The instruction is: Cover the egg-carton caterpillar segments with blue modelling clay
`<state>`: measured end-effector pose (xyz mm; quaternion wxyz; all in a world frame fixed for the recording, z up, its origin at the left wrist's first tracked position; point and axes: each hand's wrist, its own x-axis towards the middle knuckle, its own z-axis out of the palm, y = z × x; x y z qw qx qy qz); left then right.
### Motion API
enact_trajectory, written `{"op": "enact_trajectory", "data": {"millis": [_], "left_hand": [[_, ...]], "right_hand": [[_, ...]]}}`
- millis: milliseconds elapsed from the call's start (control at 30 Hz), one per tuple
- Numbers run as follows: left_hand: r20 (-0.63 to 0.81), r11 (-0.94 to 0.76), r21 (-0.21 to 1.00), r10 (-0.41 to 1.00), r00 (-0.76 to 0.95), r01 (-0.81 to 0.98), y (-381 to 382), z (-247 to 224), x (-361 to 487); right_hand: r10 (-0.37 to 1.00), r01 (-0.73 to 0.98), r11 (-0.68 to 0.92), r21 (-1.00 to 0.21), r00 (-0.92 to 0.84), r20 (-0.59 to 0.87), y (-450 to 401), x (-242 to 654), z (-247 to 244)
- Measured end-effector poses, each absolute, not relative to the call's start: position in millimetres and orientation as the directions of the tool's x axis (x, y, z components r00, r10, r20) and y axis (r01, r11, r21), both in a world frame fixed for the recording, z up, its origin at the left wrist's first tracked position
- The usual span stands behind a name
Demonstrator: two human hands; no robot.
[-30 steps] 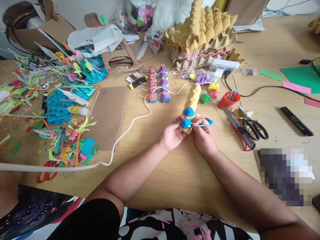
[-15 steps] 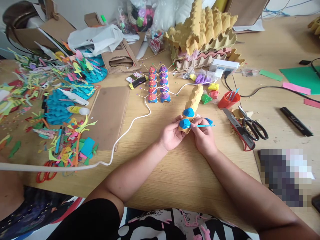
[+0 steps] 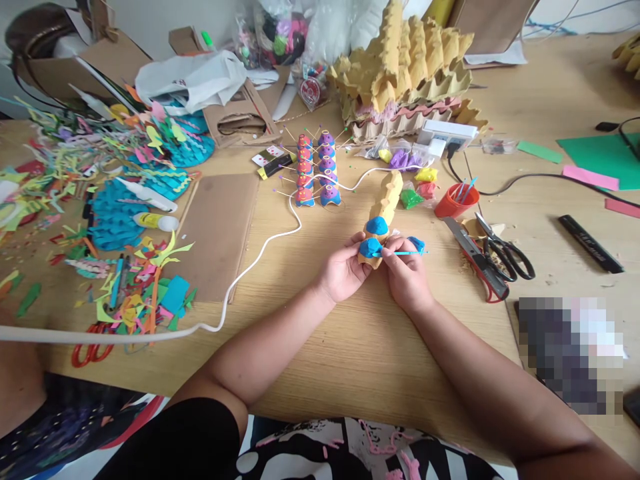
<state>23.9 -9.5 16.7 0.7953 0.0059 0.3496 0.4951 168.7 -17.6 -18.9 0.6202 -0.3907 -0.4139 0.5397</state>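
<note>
In my left hand is the near end of a yellow egg carton strip, its fingers wrapped around the side. Blue clay covers the two nearest bumps of the strip; the farther bumps are bare. My right hand pinches a thin blue stick, whose tip touches the clay on the nearest bump. A lump of blue clay lies just beyond my right fingers. Two finished-looking carton strips, one red and blue and one purple and blue, stand farther left.
A red cup with sticks, a utility knife and black-handled scissors lie to the right. A white cable crosses the table at left, over a cardboard sheet. Egg trays are stacked behind. Another person's arm shows at far left.
The stick's tip has shifted slightly on the nearest blue bump, and the clay there looks a little reshaped. Both hands keep nearly the same place.
</note>
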Motion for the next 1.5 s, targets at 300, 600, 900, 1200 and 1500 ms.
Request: {"op": "enact_trajectory", "data": {"millis": [300, 600, 900, 1200, 1500], "left_hand": [[-0.552, 0.51, 0.353, 0.791, 0.265, -0.785, -10, 14, 23], [-0.581, 0.516, 0.342, 0.773, 0.255, -0.785, -9, 15, 22], [-0.581, 0.507, 0.344, 0.776, 0.245, -0.79, -9, 17, 24], [-0.589, 0.51, 0.338, 0.77, 0.244, -0.791, -9, 22, 25], [-0.59, 0.507, 0.343, 0.771, 0.239, -0.791, -9, 20, 24]], "right_hand": [[0.988, -0.278, 0.148, -0.949, 0.076, 0.132, -17, 170, -19], [0.984, -0.216, 0.175, -0.96, 0.061, 0.166, -18, 170, -15], [0.991, -0.266, 0.135, -0.954, 0.057, 0.124, -18, 171, -21], [0.991, -0.236, 0.136, -0.962, 0.044, 0.129, -19, 170, -21], [0.986, -0.212, 0.168, -0.963, 0.037, 0.164, -21, 170, -19]]}}
